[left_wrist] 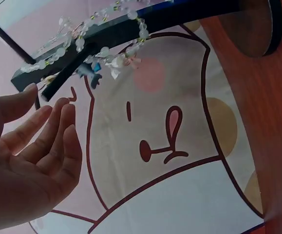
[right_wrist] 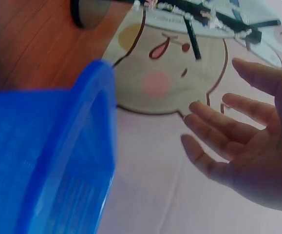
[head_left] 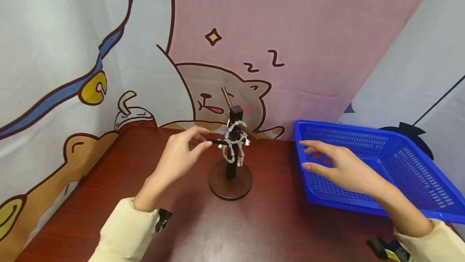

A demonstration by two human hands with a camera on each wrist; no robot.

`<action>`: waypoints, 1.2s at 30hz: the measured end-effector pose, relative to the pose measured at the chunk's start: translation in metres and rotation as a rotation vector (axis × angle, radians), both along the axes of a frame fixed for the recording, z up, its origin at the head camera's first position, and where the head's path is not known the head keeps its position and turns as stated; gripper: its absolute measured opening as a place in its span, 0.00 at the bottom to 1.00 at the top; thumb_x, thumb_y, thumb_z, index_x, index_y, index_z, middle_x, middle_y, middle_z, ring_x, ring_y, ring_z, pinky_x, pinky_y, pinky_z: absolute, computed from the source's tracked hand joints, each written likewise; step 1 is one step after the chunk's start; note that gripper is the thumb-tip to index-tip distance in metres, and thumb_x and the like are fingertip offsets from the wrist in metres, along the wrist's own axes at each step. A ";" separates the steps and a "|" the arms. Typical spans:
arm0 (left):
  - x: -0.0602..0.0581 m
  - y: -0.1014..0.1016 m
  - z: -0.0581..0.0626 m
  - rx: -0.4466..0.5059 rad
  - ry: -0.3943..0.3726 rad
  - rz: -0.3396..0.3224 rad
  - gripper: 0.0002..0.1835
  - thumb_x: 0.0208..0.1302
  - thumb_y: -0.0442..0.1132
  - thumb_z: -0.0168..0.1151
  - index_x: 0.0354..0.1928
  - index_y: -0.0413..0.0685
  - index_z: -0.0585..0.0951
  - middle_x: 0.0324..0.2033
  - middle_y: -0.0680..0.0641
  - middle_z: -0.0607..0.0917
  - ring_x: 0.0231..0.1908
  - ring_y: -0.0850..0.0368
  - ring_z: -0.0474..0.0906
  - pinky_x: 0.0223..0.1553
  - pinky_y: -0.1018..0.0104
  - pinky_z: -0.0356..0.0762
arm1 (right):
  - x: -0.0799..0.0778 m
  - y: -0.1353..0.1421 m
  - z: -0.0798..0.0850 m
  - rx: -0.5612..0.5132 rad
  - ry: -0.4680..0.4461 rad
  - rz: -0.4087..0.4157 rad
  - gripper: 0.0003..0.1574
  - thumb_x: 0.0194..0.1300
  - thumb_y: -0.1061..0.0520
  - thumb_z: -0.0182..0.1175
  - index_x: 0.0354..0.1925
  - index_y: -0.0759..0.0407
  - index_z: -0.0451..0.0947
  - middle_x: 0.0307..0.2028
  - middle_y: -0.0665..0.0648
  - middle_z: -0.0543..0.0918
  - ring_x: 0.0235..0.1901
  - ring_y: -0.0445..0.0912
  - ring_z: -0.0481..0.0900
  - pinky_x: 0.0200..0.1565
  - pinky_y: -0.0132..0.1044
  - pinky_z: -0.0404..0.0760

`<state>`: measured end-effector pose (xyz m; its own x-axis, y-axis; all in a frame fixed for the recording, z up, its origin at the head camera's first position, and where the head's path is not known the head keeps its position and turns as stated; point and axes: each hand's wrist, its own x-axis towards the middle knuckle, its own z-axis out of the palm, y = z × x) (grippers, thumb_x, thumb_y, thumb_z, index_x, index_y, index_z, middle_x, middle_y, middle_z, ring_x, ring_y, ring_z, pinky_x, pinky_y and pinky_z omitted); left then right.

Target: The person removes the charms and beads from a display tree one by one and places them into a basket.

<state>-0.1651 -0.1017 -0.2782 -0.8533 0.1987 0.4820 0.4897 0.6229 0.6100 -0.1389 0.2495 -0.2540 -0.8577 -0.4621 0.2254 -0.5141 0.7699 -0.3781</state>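
Note:
A dark wooden stand (head_left: 231, 172) rises from a round base (head_left: 230, 192), with pegs sticking out near its top. Beaded bracelets (head_left: 233, 159) of pale, clear beads with small charms hang around the post and pegs. My left hand (head_left: 179, 151) is at the left peg (left_wrist: 65, 75), its thumb and fingertips right by the peg's end, the fingers relaxed and gripping no bracelet. A small dark charm (left_wrist: 93, 78) dangles beside that peg. Held in the air right of the stand, my right hand (head_left: 343, 167) has loosely spread fingers with nothing in them, above the basket's left side.
A blue plastic basket (head_left: 345, 203) with perforated walls stands on the right of the reddish-brown wooden table (head_left: 269, 221). Behind the table hangs a cloth (head_left: 308, 44) printed with cartoon animals.

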 end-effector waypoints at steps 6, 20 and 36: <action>-0.003 0.005 -0.006 0.013 0.036 0.007 0.07 0.58 0.34 0.65 0.38 0.41 0.83 0.33 0.47 0.85 0.33 0.54 0.79 0.36 0.56 0.74 | -0.013 -0.030 0.005 -0.066 -0.008 0.097 0.21 0.63 0.56 0.61 0.54 0.57 0.74 0.37 0.46 0.81 0.34 0.38 0.76 0.36 0.36 0.75; -0.003 0.006 -0.007 0.083 -0.007 0.013 0.04 0.58 0.33 0.64 0.36 0.43 0.82 0.32 0.49 0.85 0.33 0.54 0.80 0.37 0.55 0.74 | -0.050 -0.075 0.009 -0.194 -0.083 0.174 0.14 0.60 0.64 0.61 0.46 0.61 0.77 0.34 0.52 0.83 0.34 0.43 0.79 0.39 0.40 0.76; -0.002 0.006 -0.007 0.094 -0.023 0.012 0.04 0.59 0.33 0.63 0.36 0.43 0.83 0.33 0.49 0.85 0.32 0.55 0.79 0.35 0.59 0.73 | -0.070 -0.106 0.013 -0.276 -0.069 0.142 0.06 0.61 0.66 0.59 0.40 0.62 0.75 0.28 0.52 0.81 0.26 0.43 0.76 0.31 0.38 0.74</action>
<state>-0.1674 -0.0953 -0.2848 -0.8662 0.1435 0.4787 0.4682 0.5681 0.6768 -0.2084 0.1437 -0.2414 -0.8064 -0.5081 0.3025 -0.5752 0.5554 -0.6005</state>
